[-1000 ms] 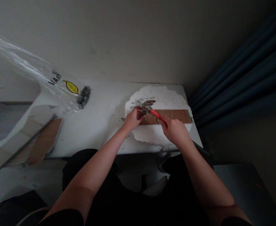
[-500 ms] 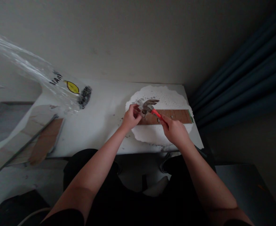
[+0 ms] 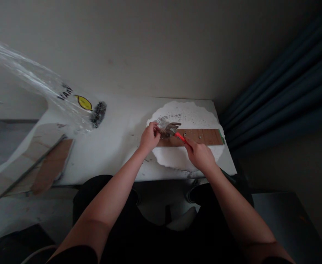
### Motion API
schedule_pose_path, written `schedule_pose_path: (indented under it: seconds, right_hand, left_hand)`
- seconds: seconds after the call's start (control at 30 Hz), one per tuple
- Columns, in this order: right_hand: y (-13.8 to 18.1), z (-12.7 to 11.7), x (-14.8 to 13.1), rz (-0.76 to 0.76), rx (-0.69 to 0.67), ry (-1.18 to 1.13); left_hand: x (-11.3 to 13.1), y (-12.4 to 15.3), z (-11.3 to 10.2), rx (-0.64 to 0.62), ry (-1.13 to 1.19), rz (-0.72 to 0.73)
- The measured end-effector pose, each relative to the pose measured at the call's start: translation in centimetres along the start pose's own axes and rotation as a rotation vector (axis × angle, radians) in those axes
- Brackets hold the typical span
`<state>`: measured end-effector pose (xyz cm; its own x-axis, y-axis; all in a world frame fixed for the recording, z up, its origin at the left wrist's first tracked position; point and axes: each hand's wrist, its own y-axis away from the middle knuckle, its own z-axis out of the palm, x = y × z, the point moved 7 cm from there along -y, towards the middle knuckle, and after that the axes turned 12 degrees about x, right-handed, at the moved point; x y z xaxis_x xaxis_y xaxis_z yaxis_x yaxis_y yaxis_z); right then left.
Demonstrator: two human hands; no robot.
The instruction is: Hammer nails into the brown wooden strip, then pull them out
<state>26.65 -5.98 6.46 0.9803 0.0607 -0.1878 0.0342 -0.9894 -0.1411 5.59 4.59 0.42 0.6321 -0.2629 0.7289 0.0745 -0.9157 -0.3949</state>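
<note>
The right hand (image 3: 201, 155) is wrapped firmly around the red handle of a claw hammer (image 3: 180, 137), whose metal head sits low over the left part of a brown wooden board (image 3: 208, 136) (whether the two touch, I cannot tell). Beside that head, at the board's left end, the left hand (image 3: 149, 138) has its fingers curled, but I cannot tell whether they pinch anything. The board lies across a ragged-edged white sheet (image 3: 173, 158) on the white bench (image 3: 114, 146), with a printed clear plastic bag (image 3: 67, 102) well off to the left.
</note>
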Motion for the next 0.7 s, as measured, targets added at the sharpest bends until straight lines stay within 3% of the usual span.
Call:
schedule_pose_path:
  seconds: [0.27, 0.5, 0.7]
  right_hand:
    - [-0.2, 0.4, 1.0, 0.021, 0.008, 0.021]
    - [-0.8, -0.7, 3.3, 0.030, 0.110, -0.056]
    - [-0.8, -0.1, 3.5, 0.057, 0.126, -0.106]
  left_hand:
    - [-0.1, 0.0, 0.0, -0.051, -0.059, 0.019]
    - [0.5, -0.2, -0.3, -0.095, -0.093, 0.074]
    - [2.4, 0.4, -0.6, -0.197, -0.297, 0.251]
